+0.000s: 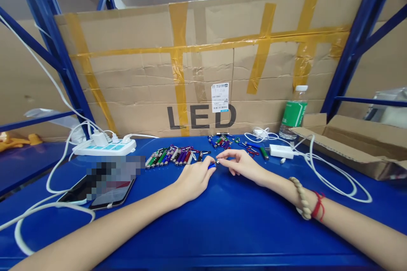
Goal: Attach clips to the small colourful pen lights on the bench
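Over the middle of the blue table, my left hand (195, 178) is closed around a small blue metal tube (211, 166) that looks like a keychain flashlight. Only its end shows between the fingers. My right hand (243, 167) is pinched at a small silver end piece (217, 162) right by the tube's tip; whether it is joined to the tube is too small to tell. Just behind my left hand lies a row of similar tubes (167, 157) in several colours, with clips. A loose pile of small coloured pieces (222, 141) is farther back, and a green tube (264, 153) lies right of it.
Two phones (116, 194) and a white power strip (108, 148) with cables are on the left. A white charger (281, 151), its looping cable, a water bottle (293, 114) and an open cardboard box (352, 152) stand right. Taped cardboard (136, 80) closes off the back.
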